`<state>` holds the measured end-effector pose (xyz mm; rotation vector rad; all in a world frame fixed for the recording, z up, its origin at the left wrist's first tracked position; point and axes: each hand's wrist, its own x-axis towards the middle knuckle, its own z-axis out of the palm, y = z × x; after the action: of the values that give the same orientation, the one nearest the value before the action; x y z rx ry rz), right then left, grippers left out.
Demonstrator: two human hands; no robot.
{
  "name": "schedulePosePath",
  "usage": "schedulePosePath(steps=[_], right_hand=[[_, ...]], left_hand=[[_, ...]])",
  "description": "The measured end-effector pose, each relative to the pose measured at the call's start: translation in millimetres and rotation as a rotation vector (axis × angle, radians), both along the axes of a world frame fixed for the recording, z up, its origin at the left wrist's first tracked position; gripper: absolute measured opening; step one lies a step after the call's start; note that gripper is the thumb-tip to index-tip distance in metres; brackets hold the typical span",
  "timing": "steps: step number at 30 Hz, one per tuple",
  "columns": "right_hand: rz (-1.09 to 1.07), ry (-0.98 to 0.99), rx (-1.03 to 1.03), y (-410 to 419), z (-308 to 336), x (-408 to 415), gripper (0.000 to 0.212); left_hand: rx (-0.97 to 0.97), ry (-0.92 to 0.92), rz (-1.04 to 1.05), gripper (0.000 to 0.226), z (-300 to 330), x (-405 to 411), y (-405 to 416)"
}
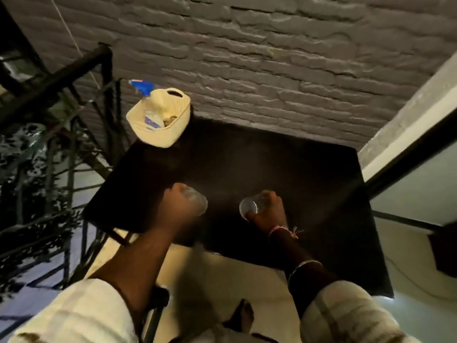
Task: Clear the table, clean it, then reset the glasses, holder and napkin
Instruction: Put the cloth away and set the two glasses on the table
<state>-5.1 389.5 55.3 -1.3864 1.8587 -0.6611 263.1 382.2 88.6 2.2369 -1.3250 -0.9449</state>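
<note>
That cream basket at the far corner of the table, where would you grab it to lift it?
By the slot handle in the far rim of the cream basket, reaching from above. Hooking fingers through the cutout probably avoids the spray bottle sticking out on its left.

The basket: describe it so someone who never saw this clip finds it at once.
Start at the dark table against the brick wall. On its far left corner stands a cream basket with a handle slot. It alone holds a spray bottle with a blue trigger head.

No readable text anywhere (frame blurred, dim).
</note>
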Motion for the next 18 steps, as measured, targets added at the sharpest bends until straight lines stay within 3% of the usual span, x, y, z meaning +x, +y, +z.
schedulePosePath(steps=[6,11,18], right_hand=[[-0.064,0.063,0.049,-44,-6,-56,0.091],[-0.052,0.121,0.076,-82,-18,-65,0.092],[-0.026,0.232,0.145,-139,-24,-49,0.097]], left_hand=[[-0.016,-0.144,-0.159,0.072,-6,-47,-62],[-0.008,-0.284,-0.341,0.071,-12,-59,-118],[0.040,-0.254,-0.432,0.079,-25,-50,-190]])
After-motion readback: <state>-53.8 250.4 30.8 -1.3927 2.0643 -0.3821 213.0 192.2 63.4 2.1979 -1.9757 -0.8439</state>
